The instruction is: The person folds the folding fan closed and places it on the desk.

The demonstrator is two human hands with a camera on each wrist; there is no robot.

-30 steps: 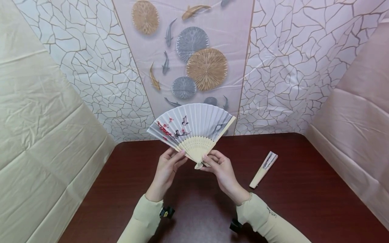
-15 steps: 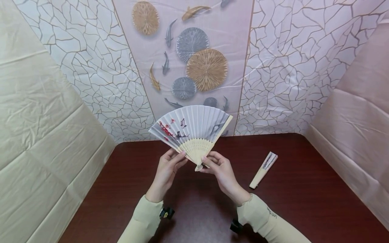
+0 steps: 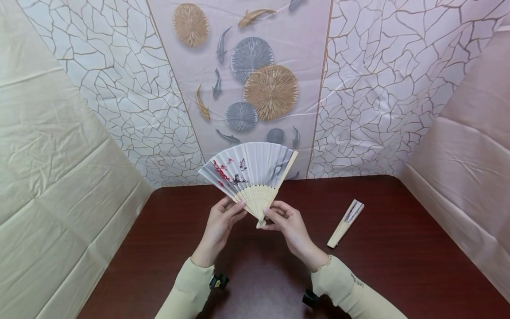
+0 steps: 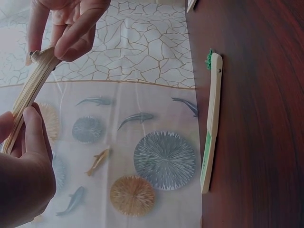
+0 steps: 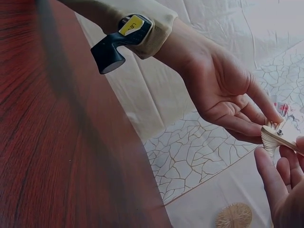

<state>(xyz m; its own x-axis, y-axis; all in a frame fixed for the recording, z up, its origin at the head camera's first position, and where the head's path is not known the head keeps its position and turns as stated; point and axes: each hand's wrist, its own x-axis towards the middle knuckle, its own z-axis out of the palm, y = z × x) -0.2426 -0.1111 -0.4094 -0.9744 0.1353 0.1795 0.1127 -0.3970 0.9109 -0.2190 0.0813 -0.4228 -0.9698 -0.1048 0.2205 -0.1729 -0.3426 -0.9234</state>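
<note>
A partly spread folding fan (image 3: 259, 166) is held up above the table in the head view. Its pale pleated leaf carries red blossoms and dark birds, and its ribs are cream. My left hand (image 3: 218, 226) pinches the left outer rib between thumb and fingers. Close to the pivot, my right hand (image 3: 290, 225) grips the right outer rib. The left wrist view shows the fan ribs (image 4: 33, 88) edge-on between both hands. In the right wrist view the pivot end (image 5: 273, 135) shows at the right fingertips.
A folded fan (image 3: 345, 223) with a patterned leaf lies on the dark red table (image 3: 398, 266) at the right. Another folded fan (image 4: 211, 123), with green on it, lies on the table in the left wrist view. A patterned cloth (image 3: 358, 110) hangs behind.
The spread fan has narrowed, its right outer rib swinging left and its left edge moving slightly inward. It also sits a little lower. Both hands have barely moved; the folded fan stays put.
</note>
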